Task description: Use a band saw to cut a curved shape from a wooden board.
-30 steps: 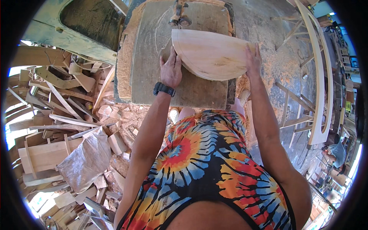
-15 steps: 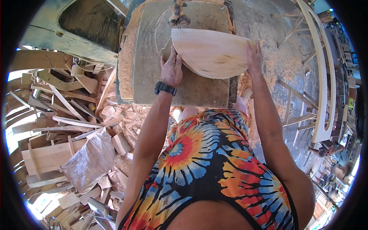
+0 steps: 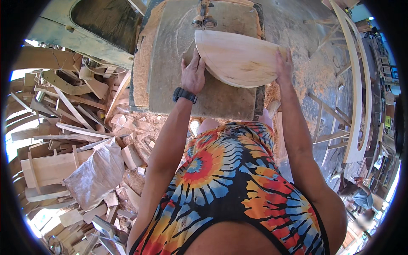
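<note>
A pale, curved wooden board (image 3: 236, 55) with a pencil line along its rounded edge lies on the worn machine table (image 3: 170, 36), its upper left corner at the band-saw guide rollers (image 3: 204, 21). My left hand (image 3: 193, 72), wearing a black watch, presses at the board's left edge, fingers close together and pointing forward. My right hand (image 3: 284, 66) grips the board's right end. Whether the corner touches the blade is too small to tell.
Wood offcuts (image 3: 74, 110) and a plastic sheet (image 3: 91, 174) heap at my left, beside the green machine body (image 3: 59, 38). A long curved wooden frame (image 3: 352, 144) on struts stands at my right. Another person (image 3: 363, 197) is at far lower right.
The board and both my hands appear slightly farther right and forward in the picture, along with a small shift of the view. The other person at lower right has moved.
</note>
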